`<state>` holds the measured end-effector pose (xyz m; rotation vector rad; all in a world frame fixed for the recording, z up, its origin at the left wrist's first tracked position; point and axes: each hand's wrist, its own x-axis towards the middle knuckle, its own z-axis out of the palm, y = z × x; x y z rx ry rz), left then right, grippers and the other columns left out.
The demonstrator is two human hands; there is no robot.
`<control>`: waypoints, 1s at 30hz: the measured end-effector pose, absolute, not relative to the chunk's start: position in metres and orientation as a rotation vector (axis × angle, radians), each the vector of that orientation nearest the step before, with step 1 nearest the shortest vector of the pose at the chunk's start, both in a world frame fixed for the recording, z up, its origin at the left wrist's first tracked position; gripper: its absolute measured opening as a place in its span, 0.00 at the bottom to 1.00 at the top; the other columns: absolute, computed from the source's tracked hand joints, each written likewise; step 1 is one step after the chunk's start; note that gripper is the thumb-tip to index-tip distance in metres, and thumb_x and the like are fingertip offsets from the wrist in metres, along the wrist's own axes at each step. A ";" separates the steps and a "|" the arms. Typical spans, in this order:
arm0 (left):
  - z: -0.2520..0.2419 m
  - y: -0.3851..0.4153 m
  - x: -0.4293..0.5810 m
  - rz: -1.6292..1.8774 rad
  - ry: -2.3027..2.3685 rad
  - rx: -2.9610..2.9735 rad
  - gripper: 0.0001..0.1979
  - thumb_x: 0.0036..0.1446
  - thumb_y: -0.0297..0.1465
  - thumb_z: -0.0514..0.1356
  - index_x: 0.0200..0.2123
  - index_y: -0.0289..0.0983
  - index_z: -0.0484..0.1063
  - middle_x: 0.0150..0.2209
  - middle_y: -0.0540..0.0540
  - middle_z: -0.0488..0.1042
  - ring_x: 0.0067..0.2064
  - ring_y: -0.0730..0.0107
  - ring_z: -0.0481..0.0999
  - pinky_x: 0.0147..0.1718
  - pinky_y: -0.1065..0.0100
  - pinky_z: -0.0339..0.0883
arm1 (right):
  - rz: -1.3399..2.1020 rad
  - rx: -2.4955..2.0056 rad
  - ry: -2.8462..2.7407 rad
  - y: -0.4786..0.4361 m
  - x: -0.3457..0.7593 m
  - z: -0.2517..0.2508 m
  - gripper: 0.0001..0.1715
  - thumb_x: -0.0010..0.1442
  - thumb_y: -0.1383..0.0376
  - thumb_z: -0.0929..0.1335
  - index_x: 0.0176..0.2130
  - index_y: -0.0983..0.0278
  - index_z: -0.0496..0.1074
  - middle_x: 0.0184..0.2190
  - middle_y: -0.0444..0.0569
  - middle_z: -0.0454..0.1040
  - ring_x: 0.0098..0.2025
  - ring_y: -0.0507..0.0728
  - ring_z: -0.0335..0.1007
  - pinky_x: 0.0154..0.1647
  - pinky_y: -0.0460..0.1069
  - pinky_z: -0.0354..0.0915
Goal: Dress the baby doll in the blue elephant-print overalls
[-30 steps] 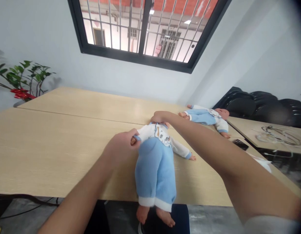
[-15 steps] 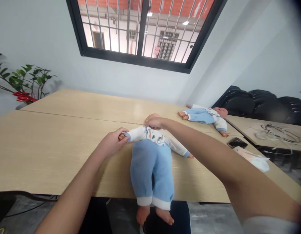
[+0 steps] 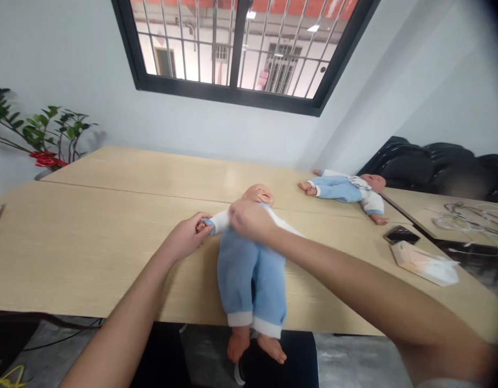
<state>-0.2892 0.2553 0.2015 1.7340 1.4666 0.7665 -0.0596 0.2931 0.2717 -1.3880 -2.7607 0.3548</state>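
A baby doll [image 3: 251,269] in blue trousers and a white top with blue cuffs lies on its back on the table, its feet hanging over the front edge. My left hand [image 3: 187,235] is closed around the doll's cuff and hand on the left side. Across the doll's chest, near that same sleeve, is my right hand [image 3: 252,221]. It is smeared by motion, so its fingers and any grip cannot be made out. The doll's head shows just beyond it, while most of the chest print is hidden.
A second doll [image 3: 341,188] in similar clothes lies at the back right of the table [image 3: 111,237]. A dark phone [image 3: 401,235] and a tissue box [image 3: 420,262] are at the right. Cables [image 3: 475,218] lie on a side table; a potted plant [image 3: 42,129] stands at left.
My right hand has moved from the doll's neck down and left over its chest, uncovering the head. My left hand keeps its hold on the doll's wrist. The view has shifted slightly.
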 end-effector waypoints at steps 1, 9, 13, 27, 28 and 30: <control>0.202 0.257 -0.289 0.773 1.473 1.731 0.21 0.62 0.47 0.58 0.53 0.44 0.71 0.31 0.51 0.76 0.27 0.65 0.77 0.27 0.67 0.67 | 0.363 -1.111 -2.951 0.274 -0.071 0.263 0.12 0.65 0.64 0.65 0.39 0.64 0.77 0.42 0.57 0.80 0.45 0.61 0.72 0.43 0.52 0.65; 0.205 0.263 -0.296 0.799 1.422 1.746 0.23 0.61 0.49 0.59 0.53 0.43 0.72 0.27 0.53 0.73 0.26 0.67 0.75 0.28 0.68 0.67 | 0.259 -0.971 -3.329 0.255 -0.104 0.220 0.21 0.67 0.51 0.68 0.35 0.64 0.81 0.43 0.60 0.83 0.50 0.68 0.76 0.58 0.61 0.64; 0.196 0.264 -0.301 0.817 1.399 1.690 0.25 0.61 0.50 0.59 0.54 0.41 0.71 0.29 0.52 0.73 0.27 0.66 0.75 0.28 0.68 0.67 | 0.245 -1.344 -3.181 0.273 -0.081 0.217 0.24 0.67 0.49 0.68 0.31 0.64 0.81 0.33 0.64 0.81 0.47 0.74 0.77 0.56 0.66 0.64; 0.133 0.288 -0.318 0.676 1.669 2.090 0.24 0.66 0.43 0.51 0.55 0.37 0.74 0.38 0.43 0.80 0.40 0.58 0.76 0.42 0.63 0.66 | 0.054 -1.574 -2.000 0.181 0.139 0.185 0.20 0.71 0.56 0.61 0.53 0.64 0.72 0.52 0.60 0.77 0.55 0.66 0.72 0.59 0.62 0.64; 0.131 0.294 -0.318 0.673 1.703 2.103 0.24 0.66 0.43 0.51 0.55 0.36 0.74 0.39 0.42 0.80 0.41 0.57 0.77 0.42 0.62 0.66 | -0.014 -1.640 -1.903 0.185 0.159 0.170 0.24 0.69 0.53 0.63 0.56 0.65 0.71 0.54 0.62 0.76 0.57 0.69 0.71 0.60 0.64 0.64; 0.129 0.307 -0.318 0.656 1.770 2.108 0.24 0.66 0.43 0.51 0.55 0.36 0.74 0.42 0.40 0.81 0.43 0.55 0.77 0.45 0.61 0.67 | 0.001 -1.724 -1.823 0.194 0.186 0.143 0.34 0.66 0.48 0.65 0.60 0.69 0.68 0.58 0.66 0.73 0.60 0.72 0.68 0.62 0.67 0.62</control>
